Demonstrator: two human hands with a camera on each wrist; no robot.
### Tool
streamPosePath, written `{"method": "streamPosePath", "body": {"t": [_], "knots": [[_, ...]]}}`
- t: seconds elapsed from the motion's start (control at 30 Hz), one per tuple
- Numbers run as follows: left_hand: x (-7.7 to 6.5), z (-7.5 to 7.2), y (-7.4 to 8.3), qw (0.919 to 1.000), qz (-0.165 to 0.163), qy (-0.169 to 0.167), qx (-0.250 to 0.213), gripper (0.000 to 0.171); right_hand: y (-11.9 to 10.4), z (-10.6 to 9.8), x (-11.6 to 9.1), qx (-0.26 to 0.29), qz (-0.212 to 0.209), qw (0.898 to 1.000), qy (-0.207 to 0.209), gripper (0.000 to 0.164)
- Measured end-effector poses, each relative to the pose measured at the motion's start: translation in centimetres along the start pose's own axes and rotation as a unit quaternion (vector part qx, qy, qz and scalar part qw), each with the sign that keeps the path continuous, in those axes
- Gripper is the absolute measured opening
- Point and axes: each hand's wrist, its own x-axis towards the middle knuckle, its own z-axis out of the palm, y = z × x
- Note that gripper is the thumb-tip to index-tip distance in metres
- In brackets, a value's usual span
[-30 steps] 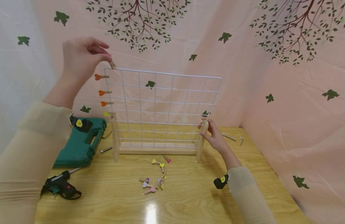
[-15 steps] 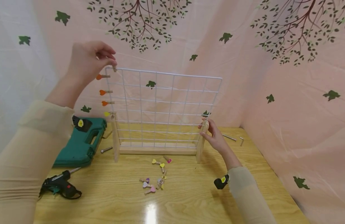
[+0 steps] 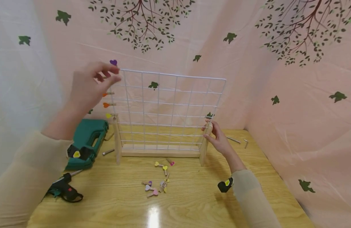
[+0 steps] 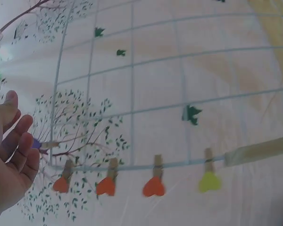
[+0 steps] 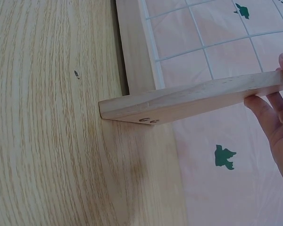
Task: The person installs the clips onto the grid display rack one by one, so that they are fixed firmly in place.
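A white wire grid (image 3: pixel 173 76) stands upright in a wooden stand (image 3: pixel 161 153). At its top left corner sits a clothespin with a purple heart (image 3: pixel 113 62), clipped to the top wire. My left hand (image 3: pixel 88 85) is beside that corner, fingers loosely bent and thumb apart, holding nothing. Three clothespins with orange hearts (image 4: pixel 153 187) and one with a yellow heart (image 4: pixel 210 182) line the grid's left side wire. My right hand (image 3: pixel 218 139) grips the stand's right post (image 5: pixel 198 96) near its top, fingers on one side and thumb on the other.
Several loose heart clothespins (image 3: pixel 155 192) lie on the wooden table (image 3: pixel 192 199) before the stand. At left are a green case (image 3: pixel 88 133), a black glue gun (image 3: pixel 67 189) and a bolt (image 3: pixel 108 152). A metal rod (image 3: pixel 233 139) and a hex key (image 3: pixel 245 143) lie at right.
My left hand has let go of the purple-heart clothespin on the top wire and moved slightly down, baring the heart. The right hand has stayed on the post.
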Motion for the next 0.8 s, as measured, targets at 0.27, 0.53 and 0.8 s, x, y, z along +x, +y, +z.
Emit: {"method": "streamPosePath", "body": {"t": [0.27, 0.53, 0.8], "knots": [[-8.3, 6.2, -1.9, 0.9792, -0.026, -0.199, -0.033, 0.031, 0.0, -0.1, 0.0, 0.017, 0.002, 1.000, -0.005, 0.054], [-15.9, 11.9, -5.1, 0.9346, -0.035, -0.344, -0.083, 0.031, -0.1, -0.1, 0.1, 0.000, 0.006, 1.000, 0.001, 0.054], [-20.8, 14.6, -5.8, 0.8596, 0.011, -0.488, -0.150, 0.028, -0.2, 0.0, 0.1, 0.006, 0.000, 1.000, 0.000, 0.054]]}}
